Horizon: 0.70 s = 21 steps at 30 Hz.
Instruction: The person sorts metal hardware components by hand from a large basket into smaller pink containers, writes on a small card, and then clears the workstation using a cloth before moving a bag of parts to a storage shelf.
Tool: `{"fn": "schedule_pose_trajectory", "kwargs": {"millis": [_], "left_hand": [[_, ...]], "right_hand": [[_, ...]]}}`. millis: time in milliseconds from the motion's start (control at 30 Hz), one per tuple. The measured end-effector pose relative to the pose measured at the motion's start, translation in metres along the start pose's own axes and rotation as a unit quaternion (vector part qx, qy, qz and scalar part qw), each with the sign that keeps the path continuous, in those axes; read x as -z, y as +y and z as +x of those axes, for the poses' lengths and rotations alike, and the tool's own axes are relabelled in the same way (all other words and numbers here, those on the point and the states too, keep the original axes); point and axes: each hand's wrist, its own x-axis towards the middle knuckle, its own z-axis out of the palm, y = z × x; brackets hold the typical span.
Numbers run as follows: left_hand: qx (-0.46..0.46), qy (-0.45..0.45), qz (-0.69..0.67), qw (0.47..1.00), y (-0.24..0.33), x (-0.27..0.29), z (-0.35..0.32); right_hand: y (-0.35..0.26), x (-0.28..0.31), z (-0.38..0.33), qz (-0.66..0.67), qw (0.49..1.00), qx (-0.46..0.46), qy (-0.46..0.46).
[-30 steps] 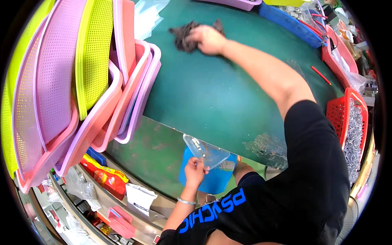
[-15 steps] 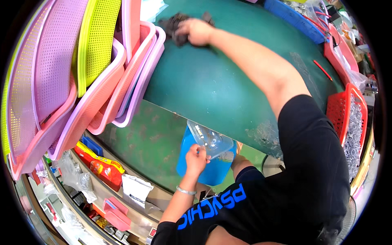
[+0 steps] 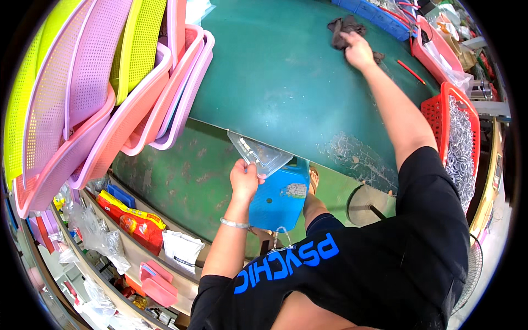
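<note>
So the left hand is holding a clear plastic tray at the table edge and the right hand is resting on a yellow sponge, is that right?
Not quite: the head view shows the right hand on a dark grey cloth, not a yellow sponge. The left hand does hold the clear plastic tray at the table edge.

Left hand (image 3: 245, 180): arm bent, forearm upright, fingers curled closed in a grip, wrist bearing a thin bracelet. Right hand (image 3: 358, 49): arm stretched straight and far forward, palm down, fingers pressed flat. Hands well apart.
</note>
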Motion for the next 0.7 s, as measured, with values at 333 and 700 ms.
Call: {"fn": "schedule_pose_trajectory", "kwargs": {"millis": [333,700], "left_hand": [[-0.037,0.053,0.012,0.998,-0.008,0.015,0.004],[-0.024,0.038,0.007,0.999,0.003,0.039,-0.006]], "right_hand": [[-0.246,-0.006,-0.132,0.268,0.939,0.208,-0.066],[-0.223,-0.053,-0.025,0.124,0.989,0.068,-0.029]]}}
